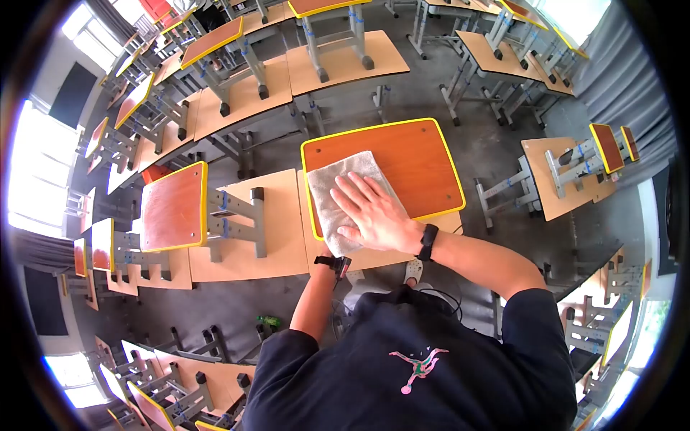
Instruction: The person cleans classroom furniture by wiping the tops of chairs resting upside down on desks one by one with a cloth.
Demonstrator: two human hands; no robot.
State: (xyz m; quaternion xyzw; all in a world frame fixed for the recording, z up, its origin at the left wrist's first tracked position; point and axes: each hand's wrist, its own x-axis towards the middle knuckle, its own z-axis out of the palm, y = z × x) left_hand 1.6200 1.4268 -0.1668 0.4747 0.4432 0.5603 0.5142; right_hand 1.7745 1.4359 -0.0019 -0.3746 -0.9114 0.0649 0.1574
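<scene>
A stool with a reddish-brown, yellow-edged seat (417, 161) rests on a light wooden desk (280, 241) in front of me. Over the left part of the seat lies a folded grey cloth (327, 187). My right hand (377, 219) presses flat on the cloth, palm down, fingers stretched out and slightly spread. Of my left hand (325, 253), only a little shows past the black wristband, by the cloth's lower edge near the seat's front left corner. The cloth hides its fingers, so what it touches cannot be made out.
Another stool (174, 208) stands on the desk row to the left, its seat tilted towards me. More desks with stools on top, such as the one at the right (550, 176), fill the room. A green bottle (269, 320) lies on the floor behind me at left.
</scene>
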